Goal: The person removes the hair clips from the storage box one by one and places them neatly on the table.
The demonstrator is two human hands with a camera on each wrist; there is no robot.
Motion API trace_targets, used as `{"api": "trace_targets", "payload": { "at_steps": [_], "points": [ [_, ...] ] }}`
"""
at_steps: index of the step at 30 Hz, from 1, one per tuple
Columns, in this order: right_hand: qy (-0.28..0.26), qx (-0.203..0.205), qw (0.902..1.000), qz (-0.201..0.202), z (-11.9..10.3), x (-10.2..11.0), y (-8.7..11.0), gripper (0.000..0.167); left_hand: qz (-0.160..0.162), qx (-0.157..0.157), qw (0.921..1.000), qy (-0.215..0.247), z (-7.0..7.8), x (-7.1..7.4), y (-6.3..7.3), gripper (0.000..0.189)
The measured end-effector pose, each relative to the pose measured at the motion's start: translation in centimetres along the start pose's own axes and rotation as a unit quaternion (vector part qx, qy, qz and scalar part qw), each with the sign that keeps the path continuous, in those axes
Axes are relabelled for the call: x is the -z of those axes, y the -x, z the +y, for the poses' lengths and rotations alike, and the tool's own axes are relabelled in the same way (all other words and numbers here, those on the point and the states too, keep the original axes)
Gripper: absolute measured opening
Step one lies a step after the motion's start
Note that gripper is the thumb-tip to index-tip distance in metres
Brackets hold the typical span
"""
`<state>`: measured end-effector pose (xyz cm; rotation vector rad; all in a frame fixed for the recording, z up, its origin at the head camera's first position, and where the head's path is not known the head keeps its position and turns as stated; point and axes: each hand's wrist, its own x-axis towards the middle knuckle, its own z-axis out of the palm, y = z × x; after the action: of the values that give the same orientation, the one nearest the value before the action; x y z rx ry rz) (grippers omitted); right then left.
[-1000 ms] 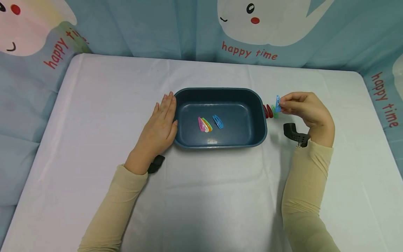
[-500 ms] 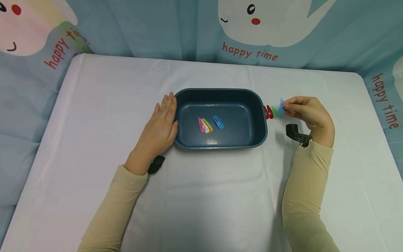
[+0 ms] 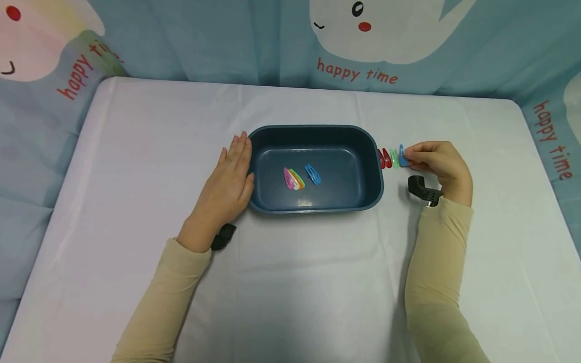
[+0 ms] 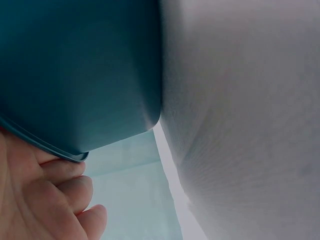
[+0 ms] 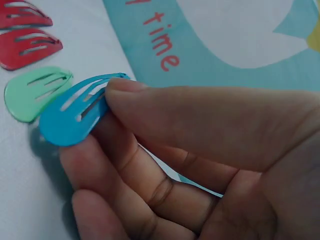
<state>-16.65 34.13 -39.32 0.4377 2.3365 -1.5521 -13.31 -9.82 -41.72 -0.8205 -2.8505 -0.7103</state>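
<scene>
My right hand [image 3: 438,164] pinches a blue snap hair clip [image 5: 75,115] between thumb and fingers, just right of a row of clips on the table. In that row lie a green hair clip [image 5: 37,92] and two red hair clips [image 5: 30,47], beside the right end of a dark blue rectangular tub [image 3: 317,205]. My left hand [image 3: 227,181] rests with straight fingers along the tub's left rim. Inside the tub are a fanned group of pink, white, orange and green hair clips [image 3: 294,179] and, apart from it, blue hair clips [image 3: 312,174].
A white cloth covers the table [image 3: 290,282]. Behind it hangs a light blue curtain [image 3: 204,40] with cartoon figures and red lettering. Black wrist mounts show below the left hand [image 3: 227,181] and beside the right wrist.
The right hand first drew the blue clip a little to the right, then brought it back left and down beside the green clip. The left hand and tub stay put.
</scene>
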Motion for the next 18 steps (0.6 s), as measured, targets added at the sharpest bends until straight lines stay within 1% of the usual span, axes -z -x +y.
{"api": "trace_targets", "payload": {
  "at_steps": [4, 11, 18],
  "points": [
    [0.011, -0.008, 0.9999, 0.006, 0.05, -0.11, -0.26, 0.023, 0.000, 0.000, 1.0000, 0.000, 0.06, 0.12, -0.04, 0.059],
    [0.062, 0.001, 0.9975, 0.034, -0.11, -0.63, -0.70, 0.023, 0.000, 0.001, 1.0000, 0.005, -0.08, 0.08, 0.00, 0.059],
    [0.106, -0.002, 0.9932, 0.050, -0.42, -0.94, -0.52, 0.014, 0.000, 0.000, 1.0000, 0.006, -0.04, 0.06, -0.07, 0.059]
  ]
}}
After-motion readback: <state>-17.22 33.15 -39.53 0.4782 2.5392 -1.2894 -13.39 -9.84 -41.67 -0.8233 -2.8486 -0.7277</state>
